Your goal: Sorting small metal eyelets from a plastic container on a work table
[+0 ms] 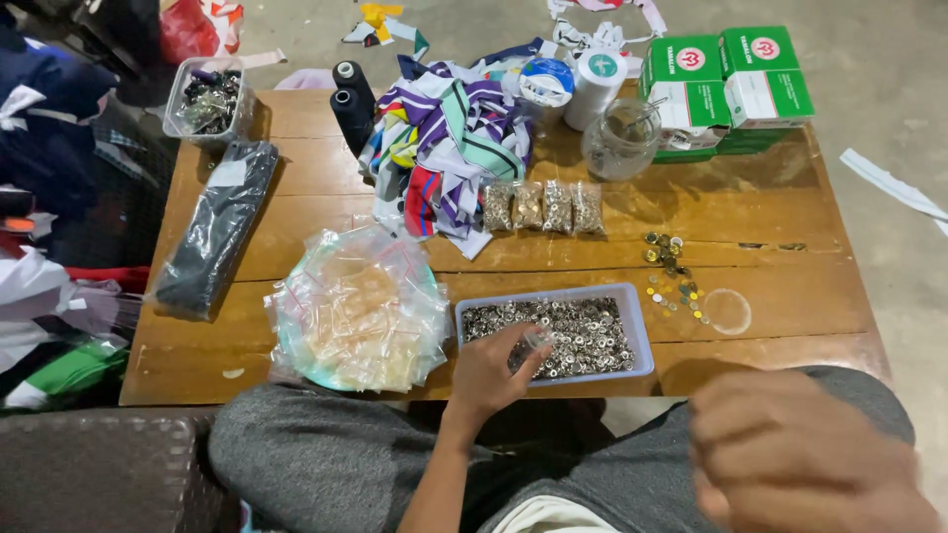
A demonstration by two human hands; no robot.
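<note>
My left hand (pixel 491 371) reaches over the near rim of a pale blue tray (pixel 642 341) full of small silver metal rings, and its fingers pinch a small clear plastic bag (pixel 535 342). My right hand (pixel 800 456) is close to the camera at the lower right, blurred, its fingers curled; whether anything is in it does not show. A round plate piled with empty small clear bags (pixel 355 311) sits just left of the tray. Several filled little bags (pixel 543 207) lie in a row beyond the tray.
On the low wooden table (pixel 770 212): a heap of striped fabric strips (pixel 449 148), two black thread cones (pixel 351 104), a glass jar (pixel 620 140), green-and-white boxes (pixel 726 84), loose gold-coloured fasteners (pixel 671 266), a black packet (pixel 217 227), a clear tub of metal parts (pixel 205 99).
</note>
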